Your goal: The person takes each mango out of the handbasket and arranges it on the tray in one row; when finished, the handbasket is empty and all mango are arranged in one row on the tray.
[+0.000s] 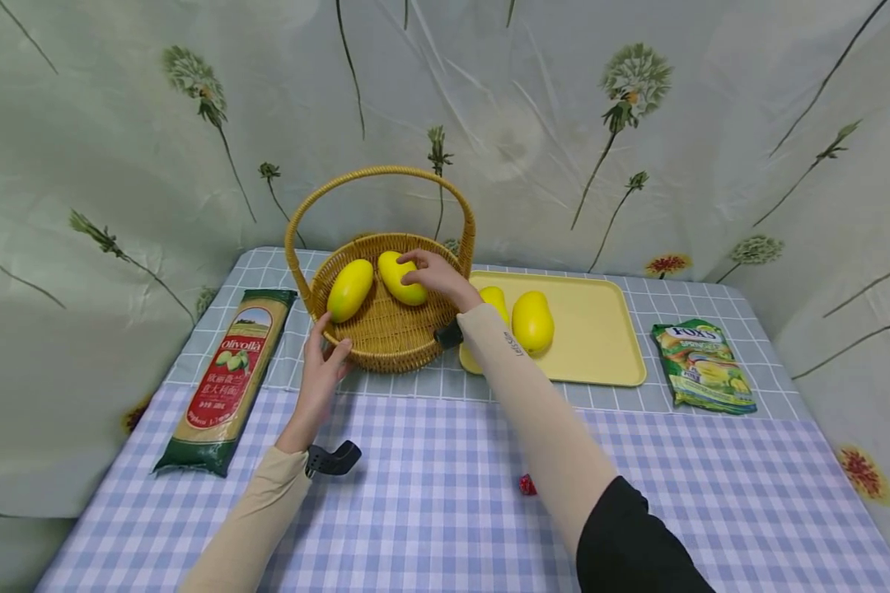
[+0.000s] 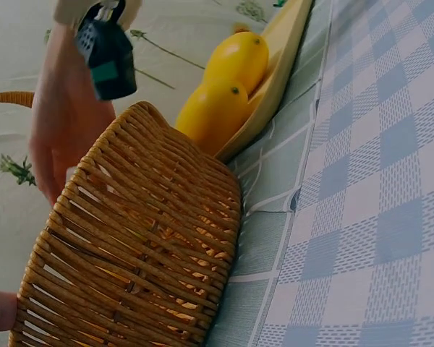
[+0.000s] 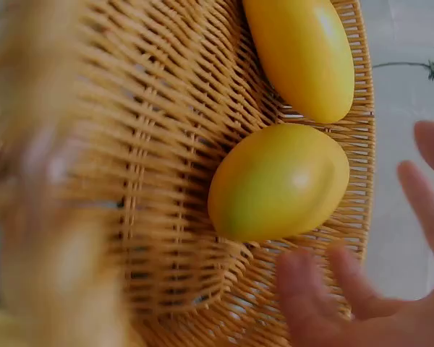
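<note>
A yellow fruit (image 1: 399, 290) lies in the basket (image 1: 386, 361), just beside the right hand's (image 1: 439, 276) spread fingers. That hand reaches over the rim. The left hand (image 1: 320, 371) touches the basket's side, finger and thumb apart.

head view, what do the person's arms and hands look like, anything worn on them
The left sleeve is beige and close-fitting, plain where visible. The right sleeve matches, with small dark lettering and, higher up, a black outer sleeve. A left wrist device and a right wrist device, both black, are also worn. The left hand and right hand are ungloved.
</note>
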Tool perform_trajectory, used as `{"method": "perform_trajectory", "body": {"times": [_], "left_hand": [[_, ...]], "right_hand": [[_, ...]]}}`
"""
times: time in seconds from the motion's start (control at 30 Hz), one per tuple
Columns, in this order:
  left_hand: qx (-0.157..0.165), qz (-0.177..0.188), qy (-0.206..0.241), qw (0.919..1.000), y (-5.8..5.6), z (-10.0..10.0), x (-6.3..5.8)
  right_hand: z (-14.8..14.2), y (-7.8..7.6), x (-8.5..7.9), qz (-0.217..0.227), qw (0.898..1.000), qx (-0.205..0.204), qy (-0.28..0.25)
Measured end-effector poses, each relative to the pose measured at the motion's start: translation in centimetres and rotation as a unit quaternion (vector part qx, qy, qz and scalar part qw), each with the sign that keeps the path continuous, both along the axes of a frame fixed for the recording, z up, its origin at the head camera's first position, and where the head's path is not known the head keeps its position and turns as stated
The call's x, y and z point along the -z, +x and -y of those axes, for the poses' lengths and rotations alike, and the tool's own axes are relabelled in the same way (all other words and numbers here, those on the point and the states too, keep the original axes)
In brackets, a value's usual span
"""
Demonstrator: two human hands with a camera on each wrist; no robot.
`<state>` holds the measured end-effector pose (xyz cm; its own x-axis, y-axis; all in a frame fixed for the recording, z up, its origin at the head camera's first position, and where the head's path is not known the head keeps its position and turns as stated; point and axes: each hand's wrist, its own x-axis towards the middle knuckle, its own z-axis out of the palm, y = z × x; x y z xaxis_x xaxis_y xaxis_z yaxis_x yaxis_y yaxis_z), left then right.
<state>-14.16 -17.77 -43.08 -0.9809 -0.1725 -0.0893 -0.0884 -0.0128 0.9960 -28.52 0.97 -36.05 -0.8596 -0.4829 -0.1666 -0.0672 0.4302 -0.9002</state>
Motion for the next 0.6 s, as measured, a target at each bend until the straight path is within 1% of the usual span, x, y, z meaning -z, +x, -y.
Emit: {"method": "perform_trajectory", "body": {"times": [0.07,0.13,0.3,0.4,0.47,0.6], "left_hand": [[0.000,-0.001,0.002,1.0000,-0.02,0.01,0.04],[0.001,-0.002,0.005,1.0000,-0.03,-0.03,0.07],[0.001,0.001,0.004,1.0000,-0.05,-0.12,0.08],[-0.001,0.003,0.004,1.0000,-0.06,-0.08,0.05],[-0.002,0.004,0.004,1.0000,-0.06,-0.05,0.03],[-0.001,0.004,0.002,1.0000,-0.07,-0.03,0.00]], "right_hand": [[0.38,-0.05,0.14,0.015,1.000,-0.004,0.022],[0.66,-0.07,0.32,0.041,0.999,-0.011,0.031],[0.98,-0.15,0.73,0.104,0.992,-0.043,0.050],[1.05,-0.05,0.82,0.113,0.990,-0.060,0.063],[1.04,0.12,0.85,0.112,0.990,-0.056,0.064],[0.86,0.59,0.85,0.109,0.993,-0.015,0.047]]}}
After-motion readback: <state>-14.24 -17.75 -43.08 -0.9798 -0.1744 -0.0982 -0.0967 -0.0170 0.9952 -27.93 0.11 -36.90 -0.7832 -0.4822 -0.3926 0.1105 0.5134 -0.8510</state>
